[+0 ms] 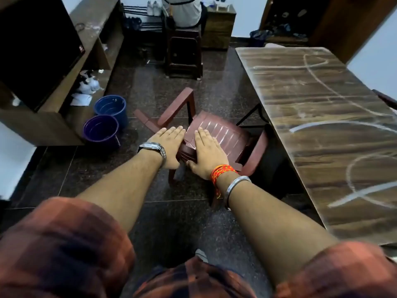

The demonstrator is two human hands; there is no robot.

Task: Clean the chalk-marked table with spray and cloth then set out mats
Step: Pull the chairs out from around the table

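Note:
The long wood-grain table (318, 108) runs down the right side, with white chalk lines and loops drawn across its top. A maroon plastic chair (223, 132) stands beside the table's left edge. My left hand (169, 143), with a wristwatch, lies flat on the left end of the chair's backrest, fingers straight. My right hand (207, 150), with orange threads and a steel bangle on the wrist, lies flat on the backrest beside it, its thumb at the lower edge. No spray, cloth or mats are in view.
A blue bucket (110, 106) and a purple bucket (101, 131) stand on the dark floor at the left, by a wooden TV unit (64, 87). Stacked brown stools (184, 52) stand at the back, where a person (182, 11) sits.

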